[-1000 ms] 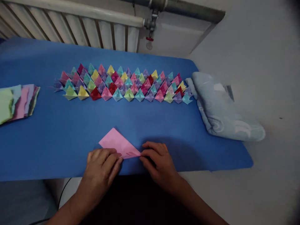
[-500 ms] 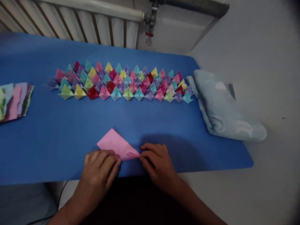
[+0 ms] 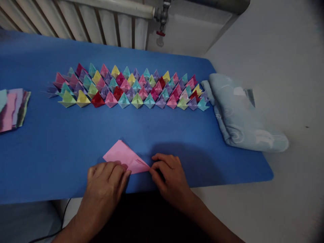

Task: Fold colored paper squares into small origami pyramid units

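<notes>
A pink sheet of folded paper [image 3: 120,153] lies near the front edge of the blue table [image 3: 63,138]. My left hand [image 3: 107,179] grips its lower left edge, the fingers curled over the paper and hiding part of it. At the paper's pointed right corner, thumb and forefinger of my right hand [image 3: 168,173] pinch the tip. A small crease flap shows close to that corner. Beyond the hands stand rows of small folded paper boats [image 3: 137,101] in pink, red, yellow, green, teal and purple.
A stack of coloured paper sheets [image 3: 15,108] sits at the left edge. On the right, a folded grey-blue cloth [image 3: 238,111] hangs partly over the table's edge. Behind the table are a white radiator [image 3: 101,27] and a pipe valve with a red handle [image 3: 160,33].
The view has shifted slightly. The flap near the paper's right corner stands a little differently, and both hands keep hold of the paper in nearly the same place.
</notes>
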Demonstrator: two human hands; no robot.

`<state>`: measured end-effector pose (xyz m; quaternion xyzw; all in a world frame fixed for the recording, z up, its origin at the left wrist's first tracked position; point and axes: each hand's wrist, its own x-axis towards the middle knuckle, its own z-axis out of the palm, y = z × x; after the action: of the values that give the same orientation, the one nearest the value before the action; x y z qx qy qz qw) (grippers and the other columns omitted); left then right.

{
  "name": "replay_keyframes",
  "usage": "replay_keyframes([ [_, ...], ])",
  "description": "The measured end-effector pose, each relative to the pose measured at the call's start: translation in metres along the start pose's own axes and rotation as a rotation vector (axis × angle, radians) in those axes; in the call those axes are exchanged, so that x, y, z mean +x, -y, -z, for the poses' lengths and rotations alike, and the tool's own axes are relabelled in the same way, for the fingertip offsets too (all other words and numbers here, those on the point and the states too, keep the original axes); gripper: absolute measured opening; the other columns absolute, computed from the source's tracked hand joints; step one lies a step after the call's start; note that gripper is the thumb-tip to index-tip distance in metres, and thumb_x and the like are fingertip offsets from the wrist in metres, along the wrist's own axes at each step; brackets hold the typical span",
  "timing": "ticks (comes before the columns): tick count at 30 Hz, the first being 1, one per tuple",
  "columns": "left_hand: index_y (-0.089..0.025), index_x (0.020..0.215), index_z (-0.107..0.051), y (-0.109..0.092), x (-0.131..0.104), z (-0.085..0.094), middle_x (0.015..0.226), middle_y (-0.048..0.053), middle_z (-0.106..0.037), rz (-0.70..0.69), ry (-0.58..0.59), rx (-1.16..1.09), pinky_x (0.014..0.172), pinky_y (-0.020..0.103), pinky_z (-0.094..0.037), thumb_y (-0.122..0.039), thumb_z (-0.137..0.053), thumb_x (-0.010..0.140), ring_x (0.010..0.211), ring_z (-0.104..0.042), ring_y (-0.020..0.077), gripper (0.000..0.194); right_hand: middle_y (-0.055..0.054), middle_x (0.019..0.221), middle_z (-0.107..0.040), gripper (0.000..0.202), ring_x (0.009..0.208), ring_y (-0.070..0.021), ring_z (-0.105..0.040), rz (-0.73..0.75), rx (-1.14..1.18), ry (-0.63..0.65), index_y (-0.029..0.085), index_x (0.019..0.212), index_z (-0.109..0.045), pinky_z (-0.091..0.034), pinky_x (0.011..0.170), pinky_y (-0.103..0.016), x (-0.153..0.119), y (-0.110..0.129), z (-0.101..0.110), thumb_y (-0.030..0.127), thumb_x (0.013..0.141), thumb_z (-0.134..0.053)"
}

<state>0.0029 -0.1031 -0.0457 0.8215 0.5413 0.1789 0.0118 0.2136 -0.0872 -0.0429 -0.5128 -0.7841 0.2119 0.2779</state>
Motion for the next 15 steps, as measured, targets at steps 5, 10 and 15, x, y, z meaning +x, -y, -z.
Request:
replay_keyframes([
  [5,-0.016,0.082,-0.061,0.0015,0.0032,-0.0005,0.073,0.004,-0.060,-0.042,-0.019,0.078,0.069,0.037,-0.032,-0.028,-0.047,0.096,0.070,-0.051,0.0229,0.023,-0.006,0.101,-0.065,0.011,0.086,-0.0182,-0.058,-0.002,-0.011,-0.007,0.018,0.079,-0.059,-0.036,0.077,-0.034,0.0009,0.0000,0.0002,0.018,0.089,-0.055],
  [10,-0.016,0.084,-0.060,0.0043,0.0044,-0.0017,0.071,0.003,-0.059,-0.052,-0.012,0.120,0.068,0.036,-0.031,-0.030,-0.048,0.095,0.068,-0.050,0.0215,0.021,-0.007,0.100,-0.066,0.011,0.086,-0.0189,-0.058,-0.011,-0.025,-0.004,0.018,0.078,-0.059,-0.036,0.076,-0.035,0.0026,0.0011,-0.0002,0.017,0.088,-0.054],
  [15,-0.017,0.083,-0.059,0.0045,0.0051,-0.0023,0.071,0.002,-0.059,-0.042,-0.023,0.155,0.068,0.035,-0.032,-0.032,-0.047,0.096,0.067,-0.052,0.0208,0.023,-0.007,0.099,-0.066,0.012,0.085,-0.0190,-0.059,-0.024,-0.038,-0.009,0.019,0.077,-0.058,-0.037,0.075,-0.034,0.0039,0.0034,-0.0003,0.018,0.088,-0.053],
])
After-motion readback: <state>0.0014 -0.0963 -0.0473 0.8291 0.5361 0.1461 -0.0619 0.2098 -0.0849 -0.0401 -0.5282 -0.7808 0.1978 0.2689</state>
